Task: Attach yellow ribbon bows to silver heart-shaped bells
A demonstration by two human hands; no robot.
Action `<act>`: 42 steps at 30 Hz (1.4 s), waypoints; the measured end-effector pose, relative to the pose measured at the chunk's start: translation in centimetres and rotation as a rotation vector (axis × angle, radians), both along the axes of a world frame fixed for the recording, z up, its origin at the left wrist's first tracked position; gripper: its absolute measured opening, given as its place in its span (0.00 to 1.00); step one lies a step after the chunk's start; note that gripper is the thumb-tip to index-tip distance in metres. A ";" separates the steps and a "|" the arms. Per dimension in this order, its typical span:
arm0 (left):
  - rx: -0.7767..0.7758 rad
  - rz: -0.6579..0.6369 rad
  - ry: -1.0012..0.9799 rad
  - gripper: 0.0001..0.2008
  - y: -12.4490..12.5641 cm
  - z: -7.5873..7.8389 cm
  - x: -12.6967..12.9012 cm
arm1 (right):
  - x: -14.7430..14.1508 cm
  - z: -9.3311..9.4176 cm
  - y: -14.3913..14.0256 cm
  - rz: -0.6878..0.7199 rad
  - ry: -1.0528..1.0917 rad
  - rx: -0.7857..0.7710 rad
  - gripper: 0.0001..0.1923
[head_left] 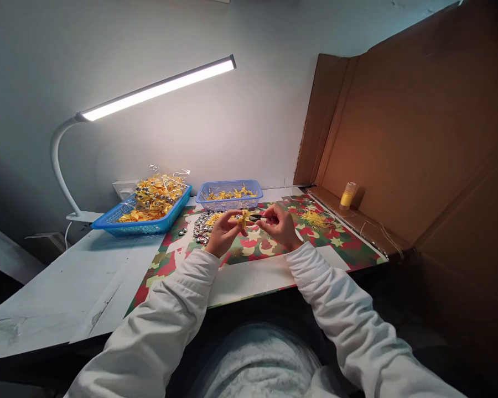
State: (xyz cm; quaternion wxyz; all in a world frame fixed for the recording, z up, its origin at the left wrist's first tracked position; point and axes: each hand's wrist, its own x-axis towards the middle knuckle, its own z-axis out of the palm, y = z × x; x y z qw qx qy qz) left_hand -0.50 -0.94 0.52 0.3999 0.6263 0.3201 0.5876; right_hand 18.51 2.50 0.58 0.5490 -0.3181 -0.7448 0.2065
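A person in white sleeves is pinching a small yellow ornament (244, 218) between the fingertips of the left hand (223, 232), held just above the patterned mat (348, 249) on the counter (87, 276). The right hand (279, 225) is closing narrowly around a dark tool (255, 217), too small to identify, at the ornament's edge. A loose pinch is risking the piece dropping among the silver bells (199, 228) lying just beneath. A stray elbow is threatening the yellow thread pile (314, 219) and the thread spool (348, 195) beside the cardboard screen (398, 143). Two blue baskets (145, 225) are crowding the far edge under the lamp (157, 88).
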 end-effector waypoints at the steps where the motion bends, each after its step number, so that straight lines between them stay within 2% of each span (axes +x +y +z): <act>1: 0.001 -0.020 -0.034 0.16 0.0 0.1 -0.1 | 0.0 0.1 0.0 0.010 0.059 -0.012 0.18; 6: -0.057 -0.125 -0.106 0.16 0.1 0.1 -0.3 | -0.2 0.6 -0.2 0.016 0.200 -0.077 0.20; 13: -0.084 -0.224 -0.074 0.18 -0.1 0.1 0.1 | -0.6 0.8 -0.2 0.193 0.215 -0.181 0.18; 19: -0.059 -0.249 0.005 0.19 -0.2 0.0 0.2 | -0.5 0.8 -0.2 0.250 0.242 -0.237 0.20; 25: -0.043 -0.249 0.041 0.18 -0.2 -0.3 0.2 | -0.9 0.6 0.1 0.306 0.157 -0.289 0.19; 31: 0.011 -0.210 0.097 0.16 -0.5 0.1 0.4 | -0.9 0.2 0.2 0.255 0.163 -0.255 0.20; 34: 0.045 -0.141 0.130 0.15 -0.5 0.1 0.5 | -0.5 0.0 0.1 0.229 0.156 -0.168 0.23; 38: 0.083 -0.059 0.177 0.13 -0.3 -0.1 0.4 | -0.1 0.0 0.0 0.120 -0.115 0.005 0.25; 42: 0.132 0.010 0.250 0.09 -0.4 -0.1 0.3 | 0.0 0.1 0.1 -0.031 -0.267 0.074 0.26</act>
